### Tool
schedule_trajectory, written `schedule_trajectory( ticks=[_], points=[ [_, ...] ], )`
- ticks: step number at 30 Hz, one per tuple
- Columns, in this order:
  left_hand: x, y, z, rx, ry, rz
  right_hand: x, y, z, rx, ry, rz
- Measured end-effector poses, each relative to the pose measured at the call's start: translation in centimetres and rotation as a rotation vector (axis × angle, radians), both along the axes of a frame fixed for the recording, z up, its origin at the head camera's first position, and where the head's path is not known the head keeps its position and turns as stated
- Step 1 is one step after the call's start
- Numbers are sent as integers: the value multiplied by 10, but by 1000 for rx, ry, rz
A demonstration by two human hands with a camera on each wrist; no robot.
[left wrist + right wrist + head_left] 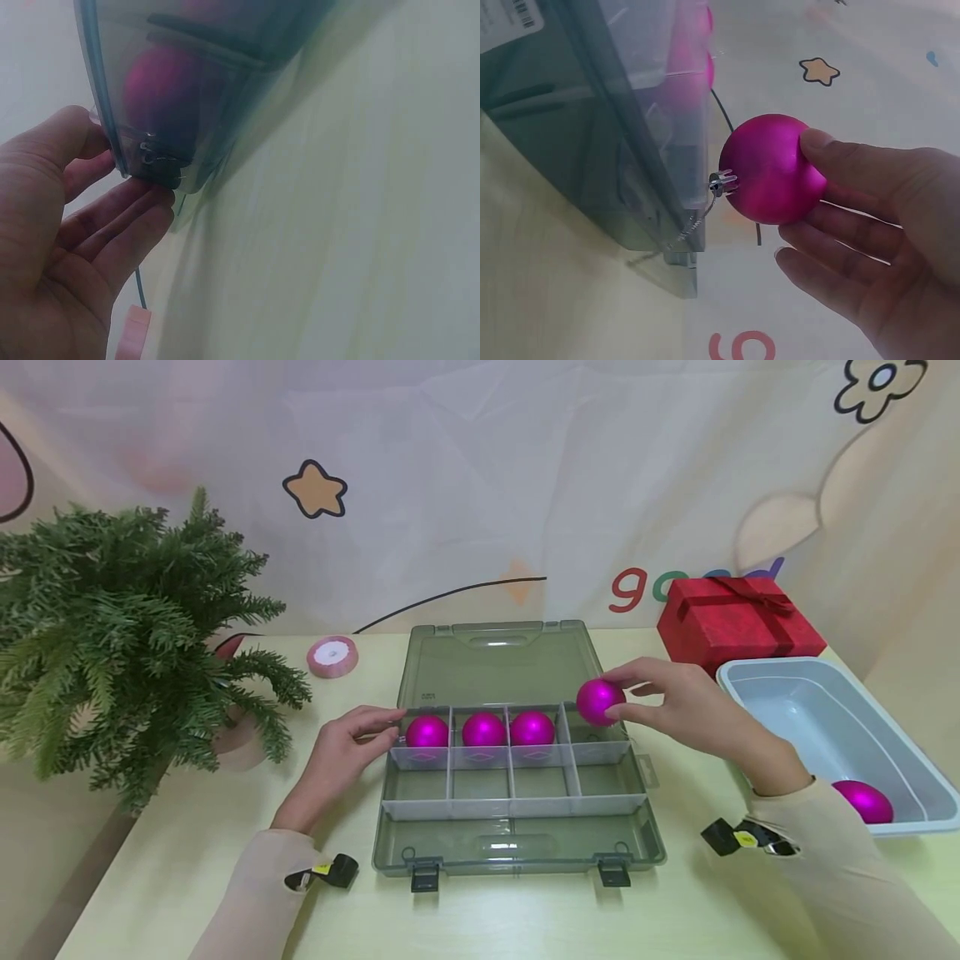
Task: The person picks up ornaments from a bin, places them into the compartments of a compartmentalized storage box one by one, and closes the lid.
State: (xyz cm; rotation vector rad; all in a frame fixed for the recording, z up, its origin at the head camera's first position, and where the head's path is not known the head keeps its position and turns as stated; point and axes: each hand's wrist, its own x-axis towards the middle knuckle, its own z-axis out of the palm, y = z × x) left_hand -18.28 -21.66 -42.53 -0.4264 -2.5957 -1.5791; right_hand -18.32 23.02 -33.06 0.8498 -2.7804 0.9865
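A see-through grey compartment box [517, 843] lies with its lid laid back. Three shiny magenta Christmas baubles [483, 729] sit side by side in its back row, one per compartment from the left. My right hand [686, 706] pinches another magenta bauble [772, 169] between thumb and fingers, above the back right compartment. That bauble's silver cap [722, 182] and cord point toward the box in the right wrist view. At the back left corner, my left hand [352, 743] holds the box's rim with thumb and fingertips [161, 199], beside the leftmost bauble.
To the right, a pale blue basin [810, 710] contains a single magenta bauble [864, 802]. Behind the basin is a red gift box [738, 618] with a bow. A roll of pink ribbon [332, 657] lies at back left, near a small potted artificial fir tree [135, 627].
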Motion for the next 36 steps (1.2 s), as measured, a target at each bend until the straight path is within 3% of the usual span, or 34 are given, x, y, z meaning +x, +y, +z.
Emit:
schedule_trajectory(
  ticks=[10, 22, 36],
  points=[
    [0, 1, 0, 19, 6, 1, -4, -5, -12, 97, -60, -5],
    [1, 1, 1, 4, -10, 9, -5, -12, -19, 187, -60, 41],
    [0, 0, -1, 15, -17, 7, 1, -3, -8, 185, -14, 26]
  ],
)
